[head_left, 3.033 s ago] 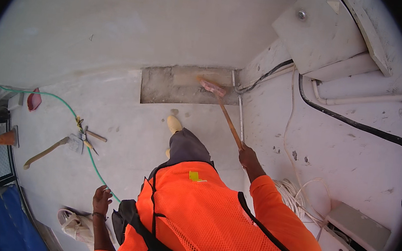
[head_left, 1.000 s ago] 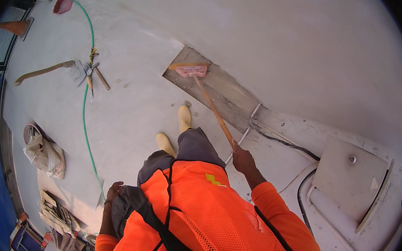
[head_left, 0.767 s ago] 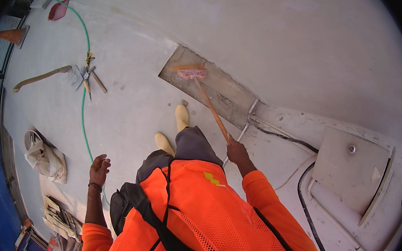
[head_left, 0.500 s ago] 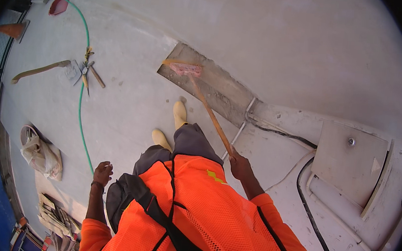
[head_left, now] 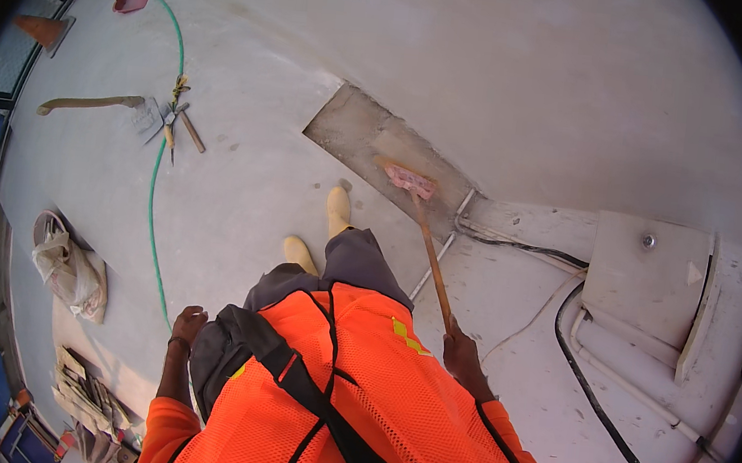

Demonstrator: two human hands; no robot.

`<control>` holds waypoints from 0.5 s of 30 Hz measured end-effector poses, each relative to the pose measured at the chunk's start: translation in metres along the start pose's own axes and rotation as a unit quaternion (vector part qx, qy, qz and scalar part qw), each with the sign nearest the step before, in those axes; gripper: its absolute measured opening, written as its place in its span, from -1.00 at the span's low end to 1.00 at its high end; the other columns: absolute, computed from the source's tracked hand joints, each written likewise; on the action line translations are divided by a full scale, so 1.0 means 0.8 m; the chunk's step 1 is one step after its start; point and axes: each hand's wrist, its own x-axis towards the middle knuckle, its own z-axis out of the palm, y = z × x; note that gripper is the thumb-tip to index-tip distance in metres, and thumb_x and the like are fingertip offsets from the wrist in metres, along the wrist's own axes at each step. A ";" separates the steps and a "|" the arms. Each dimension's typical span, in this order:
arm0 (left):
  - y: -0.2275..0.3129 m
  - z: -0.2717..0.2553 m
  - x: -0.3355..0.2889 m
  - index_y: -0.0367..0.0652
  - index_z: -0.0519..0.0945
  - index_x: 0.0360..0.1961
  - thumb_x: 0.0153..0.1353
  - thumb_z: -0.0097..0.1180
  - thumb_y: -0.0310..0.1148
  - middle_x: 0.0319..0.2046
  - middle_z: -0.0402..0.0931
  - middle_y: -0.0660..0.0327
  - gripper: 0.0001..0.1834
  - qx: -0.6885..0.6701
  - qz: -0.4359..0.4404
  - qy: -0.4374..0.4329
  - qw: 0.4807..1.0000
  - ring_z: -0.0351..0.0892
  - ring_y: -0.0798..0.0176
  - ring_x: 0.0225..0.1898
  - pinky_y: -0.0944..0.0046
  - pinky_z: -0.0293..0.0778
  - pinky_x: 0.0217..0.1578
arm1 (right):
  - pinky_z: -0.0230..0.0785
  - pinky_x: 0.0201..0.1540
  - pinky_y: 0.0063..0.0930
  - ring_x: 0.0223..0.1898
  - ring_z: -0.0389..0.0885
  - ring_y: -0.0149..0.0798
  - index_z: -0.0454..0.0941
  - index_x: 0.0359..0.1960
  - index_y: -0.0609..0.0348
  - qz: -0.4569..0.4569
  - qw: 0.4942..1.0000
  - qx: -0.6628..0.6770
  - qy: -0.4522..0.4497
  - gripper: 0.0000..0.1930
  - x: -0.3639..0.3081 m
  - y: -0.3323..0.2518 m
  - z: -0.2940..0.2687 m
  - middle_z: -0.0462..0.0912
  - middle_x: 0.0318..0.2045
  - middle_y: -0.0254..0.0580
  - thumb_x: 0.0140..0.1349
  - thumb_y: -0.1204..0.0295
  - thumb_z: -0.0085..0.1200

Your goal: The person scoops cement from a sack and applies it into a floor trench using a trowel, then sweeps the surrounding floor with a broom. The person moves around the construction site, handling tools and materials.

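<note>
Nearest stuff first: the wooden broom handle (head_left: 439,286) is held near its close end by the right hand (head_left: 465,354), with the fingers curled round it and no gap to be seen. The left hand (head_left: 188,324) is held well apart from it, just beside the dark bag (head_left: 211,359) at the left hip. Its fingers look bent, but how far they're closed can't be made out, and nothing can be seen in them.

The angle of that handle is what really counts here. From the right fingers it's pointed away and a bit left, past the right side of the pale boots (head_left: 338,212), and it's carried over the near long edge of the sunken patch (head_left: 354,130), close to the near right corner.

Further out, the pinkish broom head (head_left: 411,181) is placed inside that patch, between the long edges, way nearer the short right edge by the white pipe (head_left: 448,243) than the left corners. It's lined up roughly along the patch and met nearly square by the handle.
</note>
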 end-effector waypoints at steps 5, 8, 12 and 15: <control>0.050 -0.004 0.019 -0.17 0.70 0.03 0.34 0.27 -0.05 -0.04 0.76 0.01 -0.56 0.096 0.067 -0.063 0.991 0.78 0.07 0.04 0.15 0.64 0.05 | 0.57 -0.12 0.20 -0.25 0.72 0.34 0.14 0.61 -0.19 -0.074 0.983 -0.136 -0.100 -0.36 0.054 -0.128 0.004 0.73 -0.33 0.27 0.53 0.25 -0.06; 0.127 -0.026 0.020 -0.17 0.63 0.14 0.39 0.22 -0.09 -0.03 0.74 -0.08 -0.56 0.077 0.102 0.014 0.992 0.77 -0.04 0.02 0.08 0.65 0.04 | 0.59 -0.03 0.17 -0.16 0.75 0.26 0.13 0.62 -0.28 -0.144 0.960 -0.208 -0.116 -0.38 0.148 -0.224 0.044 0.75 -0.21 0.24 0.55 0.20 -0.11; 0.164 -0.080 0.015 -0.18 0.58 0.20 0.45 0.21 -0.16 -0.14 0.72 0.16 -0.57 -0.147 0.192 0.029 0.970 0.68 0.25 -0.08 0.23 0.59 -0.01 | 0.61 -0.01 0.11 -0.11 0.77 0.14 0.26 0.56 -0.23 -0.231 0.936 -0.244 -0.102 -0.41 0.224 -0.269 0.083 0.78 -0.16 0.07 0.52 0.25 -0.03; 0.092 -0.112 0.004 -0.18 0.58 0.21 0.46 0.22 -0.20 -0.16 0.69 0.24 -0.59 -0.200 0.104 0.066 0.972 0.61 0.33 -0.10 0.27 0.55 -0.03 | 0.62 0.01 0.09 -0.08 0.77 0.13 0.26 0.57 -0.23 -0.190 0.920 -0.323 -0.118 -0.41 0.220 -0.214 0.052 0.78 -0.14 0.03 0.51 0.26 -0.03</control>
